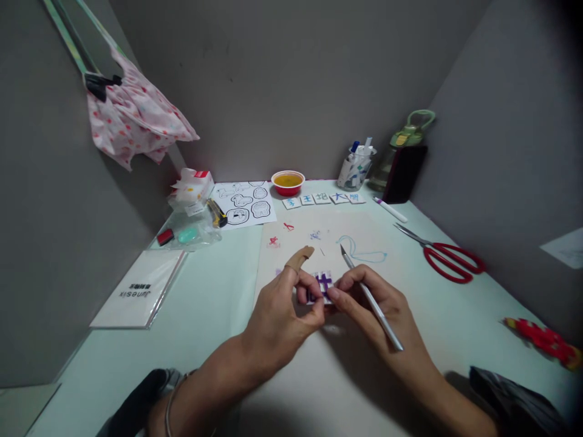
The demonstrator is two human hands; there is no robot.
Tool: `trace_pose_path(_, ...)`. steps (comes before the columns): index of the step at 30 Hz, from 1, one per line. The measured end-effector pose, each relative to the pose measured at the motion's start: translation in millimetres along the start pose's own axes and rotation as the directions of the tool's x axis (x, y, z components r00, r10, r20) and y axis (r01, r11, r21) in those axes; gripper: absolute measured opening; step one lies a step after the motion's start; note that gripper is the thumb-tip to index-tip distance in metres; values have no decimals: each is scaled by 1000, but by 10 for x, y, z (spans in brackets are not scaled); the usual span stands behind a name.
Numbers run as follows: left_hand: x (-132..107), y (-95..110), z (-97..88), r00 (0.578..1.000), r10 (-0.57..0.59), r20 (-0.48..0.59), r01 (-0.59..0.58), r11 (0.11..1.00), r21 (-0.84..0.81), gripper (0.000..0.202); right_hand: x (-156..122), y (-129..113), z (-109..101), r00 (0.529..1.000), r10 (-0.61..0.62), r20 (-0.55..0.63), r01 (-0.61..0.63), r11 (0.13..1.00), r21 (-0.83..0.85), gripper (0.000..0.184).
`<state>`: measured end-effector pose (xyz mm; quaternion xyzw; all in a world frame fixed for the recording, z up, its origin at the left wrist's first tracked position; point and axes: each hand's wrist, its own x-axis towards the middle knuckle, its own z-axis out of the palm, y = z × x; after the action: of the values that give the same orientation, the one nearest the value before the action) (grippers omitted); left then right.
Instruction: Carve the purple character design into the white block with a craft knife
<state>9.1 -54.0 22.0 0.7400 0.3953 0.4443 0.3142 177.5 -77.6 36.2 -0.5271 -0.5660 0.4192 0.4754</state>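
Note:
My left hand [277, 315] pinches a small white tile with a thick purple character [325, 284] between thumb and fingers. Its index finger, with a tan covering on the tip, points up and away from the tile. On the tile's right edge rest the thumb and a fingertip of my right hand [382, 303]. That same hand also holds a silver craft knife [376, 308], slanted with its blade pointing up and left, clear of the tile. Beneath both hands lies a pale work sheet [291, 382] bearing red, purple and blue marks.
Several lettered tiles [322, 198] line up behind the sheet, near a red bowl of yellow liquid [288, 182]. Red-handled scissors [449, 260] and a marker [390, 210] lie right. A pen cup [357, 170], bottle [381, 176] and dark phone-like slab [405, 175] stand behind. Left are a utility knife [217, 213] and packet [139, 290].

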Motion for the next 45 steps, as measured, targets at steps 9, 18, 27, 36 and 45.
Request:
trace_pose_path(9, -17, 6, 3, 996, 86, 18, -86, 996, 9, 72, -7, 18, -17, 999, -24, -34, 25, 999, 47, 24)
trace_pose_path(18, -51, 105, -41, 975, 209, -70, -210, 978, -9, 49, 8, -2, -51, 997, 62, -38, -53, 976, 210, 25)
trace_pose_path(27, -71, 75, -69, 975, 160, -156, -167, 985, -31, 55, -5, 69, -61, 999, 33, -6, -30, 969, 245, 20)
trace_pose_path(36, 7, 102, -86, 958, -286, -23, 238, 837, -493, 62, -35, 18, -57, 1000, -24, -6, 24, 978, 207, 19)
trace_pose_path(45, 11, 124, -105, 926, -365, 92, 349, 741, -573, 67, -29, 0, -55, 996, -75, -53, 79, 995, 67, 22)
